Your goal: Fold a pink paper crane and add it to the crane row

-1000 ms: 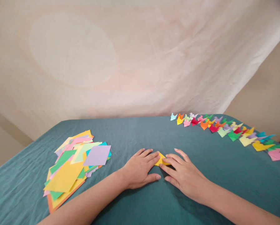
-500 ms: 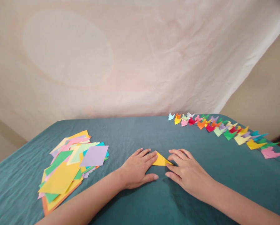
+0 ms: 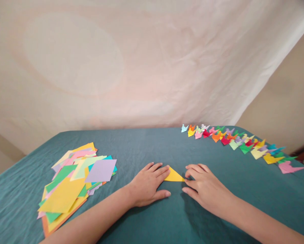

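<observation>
A yellow folded paper triangle [image 3: 174,175] lies on the cloth-covered table in front of me. My left hand [image 3: 149,184] rests flat over its left part, fingers stretched out and thumb apart, hiding that side. At the triangle's right corner is my right hand [image 3: 201,184]. Its index fingertip touches the pointed tip, while the other fingers are bent and spread and the thumb stays apart below.
A loose pile of coloured paper sheets [image 3: 65,195] lies at the left, a lilac square [image 3: 101,170] on it. Rows of small folded paper birds [image 3: 270,158] stand along the right back edge of the teal tablecloth [image 3: 141,145]. A pale sheet [image 3: 152,67] hangs behind.
The right corner of the yellow paper, shaded and partly under my right fingers before, now lies flat and fully visible. My right hand has slid slightly right; my left hand stays in place.
</observation>
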The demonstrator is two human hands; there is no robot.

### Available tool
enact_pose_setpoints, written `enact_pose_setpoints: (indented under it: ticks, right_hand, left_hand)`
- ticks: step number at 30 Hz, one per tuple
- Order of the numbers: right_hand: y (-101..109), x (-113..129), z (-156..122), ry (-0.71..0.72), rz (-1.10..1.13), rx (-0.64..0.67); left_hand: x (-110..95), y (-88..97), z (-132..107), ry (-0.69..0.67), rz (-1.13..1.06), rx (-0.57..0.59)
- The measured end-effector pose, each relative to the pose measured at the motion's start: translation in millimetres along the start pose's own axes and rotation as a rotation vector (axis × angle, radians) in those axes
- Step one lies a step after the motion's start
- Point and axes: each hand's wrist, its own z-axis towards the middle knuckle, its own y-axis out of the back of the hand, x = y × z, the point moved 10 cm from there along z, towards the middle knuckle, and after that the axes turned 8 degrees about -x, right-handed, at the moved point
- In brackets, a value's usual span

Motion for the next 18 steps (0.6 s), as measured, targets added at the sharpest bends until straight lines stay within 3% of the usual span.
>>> enact_pose_setpoints:
  ticks: [6, 13, 18]
  right_hand:
    - [-29, -42, 15, -0.295, 0.348, 0.087]
    - [-52, -43, 44, -0.399, 0.419, 0.143]
    - [-71, -54, 43, -0.634, 0.570, 0.291]
  left_hand:
    - [0, 1.7, -2, 0.008, 0.003, 0.001]
    - [-1, 4.1, -2, 0.004, 0.005, -0.005]
    - [-1, 2.6, -2, 0.001, 0.020, -0.012]
